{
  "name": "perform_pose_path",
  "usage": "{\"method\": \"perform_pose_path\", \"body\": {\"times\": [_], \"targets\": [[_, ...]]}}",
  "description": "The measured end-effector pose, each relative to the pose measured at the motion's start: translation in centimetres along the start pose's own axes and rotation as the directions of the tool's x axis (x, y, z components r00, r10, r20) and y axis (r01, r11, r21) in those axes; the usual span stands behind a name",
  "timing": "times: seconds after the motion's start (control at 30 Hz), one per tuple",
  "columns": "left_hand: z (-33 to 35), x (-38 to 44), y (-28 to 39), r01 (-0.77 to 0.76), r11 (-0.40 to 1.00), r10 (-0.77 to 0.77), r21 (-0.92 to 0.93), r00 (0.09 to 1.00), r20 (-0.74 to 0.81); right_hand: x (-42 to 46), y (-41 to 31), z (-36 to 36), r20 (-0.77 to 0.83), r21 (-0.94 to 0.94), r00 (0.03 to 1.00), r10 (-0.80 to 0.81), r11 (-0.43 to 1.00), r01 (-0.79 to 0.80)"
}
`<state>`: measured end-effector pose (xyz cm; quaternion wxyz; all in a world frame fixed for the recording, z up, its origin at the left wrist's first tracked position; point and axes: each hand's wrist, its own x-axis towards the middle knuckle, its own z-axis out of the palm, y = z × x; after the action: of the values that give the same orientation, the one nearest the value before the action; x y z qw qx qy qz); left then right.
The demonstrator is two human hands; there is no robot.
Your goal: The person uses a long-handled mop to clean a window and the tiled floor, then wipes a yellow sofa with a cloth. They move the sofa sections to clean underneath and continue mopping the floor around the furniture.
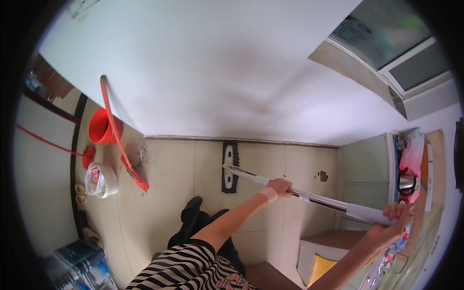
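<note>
My left hand [279, 189] is closed around the middle of the metal pole of a flat mop [230, 166]. Further up, at the right, my right hand [397, 217] grips the pole's white handle end. The mop's wide head, a dark pad with a light plate, lies on the tiled floor, one end close to the foot of the white wall. A pale band circles my left wrist. Brown debris [323, 176] lies on the floor right of the mop head.
A red broom [113, 127] leans at the left by a red bucket [98, 127], a lined white bin [103, 179] and slippers [80, 194]. Cabinets [364, 181] stand right; an open cardboard box [304, 250] is at the lower right.
</note>
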<state>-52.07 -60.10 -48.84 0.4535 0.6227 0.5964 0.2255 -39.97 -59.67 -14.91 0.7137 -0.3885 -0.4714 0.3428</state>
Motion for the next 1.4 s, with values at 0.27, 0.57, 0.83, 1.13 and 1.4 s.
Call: {"method": "perform_pose_path", "body": {"times": [0.27,0.57,0.83,1.13,1.4], "targets": [[-3.0,-4.6,-2.6,0.021,0.998,-0.024,0.059,0.998,0.063,-1.8,1.6,0.1,-0.102,-0.039,0.995,0.007,0.999,-0.011],[-5.7,-14.1,-13.4,0.046,0.988,-0.042,0.144,0.999,-0.032,-11.6,5.4,1.9,-0.088,0.116,0.99,0.108,0.988,-0.098],[-5.3,-18.9,-15.5,-0.013,0.963,0.013,0.269,1.0,0.003,-16.3,3.1,-0.5,-0.082,0.268,0.954,0.289,0.928,-0.258],[4.2,-14.6,2.3,-0.4,0.916,0.397,-0.021,0.899,0.183,-11.3,-9.8,-12.8,-0.233,-0.078,0.961,-0.15,0.988,0.135],[14.5,-5.9,15.5,-0.626,0.734,0.679,-0.263,0.683,0.269,-9.0,-15.5,-18.2,-0.4,-0.696,0.655,-0.641,0.678,0.238]]}}
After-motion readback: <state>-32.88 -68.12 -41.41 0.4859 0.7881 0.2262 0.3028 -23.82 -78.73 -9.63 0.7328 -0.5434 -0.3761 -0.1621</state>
